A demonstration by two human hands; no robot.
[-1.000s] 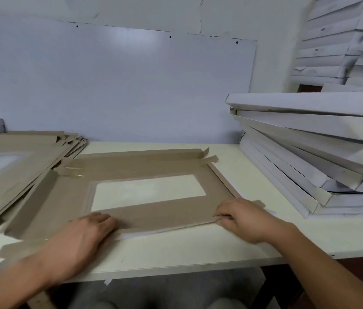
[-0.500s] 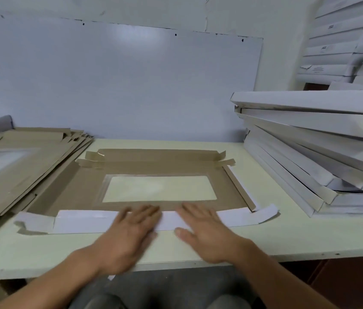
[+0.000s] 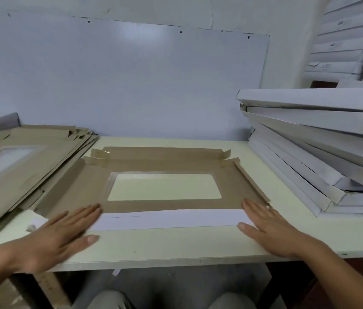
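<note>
A flat brown blank (image 3: 231, 186) is laid on the table (image 3: 176, 246), directly ahead, between a pile of like blanks (image 3: 20, 157) on the left and a slanted stack of white boxes (image 3: 309, 152) on the right; a rectangular window (image 3: 165, 186) is cut in its middle, through which the table top is seen. The near flap (image 3: 167, 219) is folded over onto the blank, so that its white side is turned up as a long strip along the near edge. The left hand (image 3: 64, 233) is laid palm down on the left end of this strip; its fingers (image 3: 86, 214) are held straight and slightly spread, pressed flat on the flap, while the thumb is stretched out apart on the bare table just in front of it; some motion blur is seen on this hand. The right hand (image 3: 269, 230) is laid palm down on the right end of the strip; its fingers (image 3: 254, 208) are held straight and close together, their tips at the brown card just beyond the flap, and the thumb is set at the flap's near edge. Nothing is gripped or pinched by either hand. The far flaps are left unfolded, flat on the table, before a white board (image 3: 131, 81) fixed to the wall.
</note>
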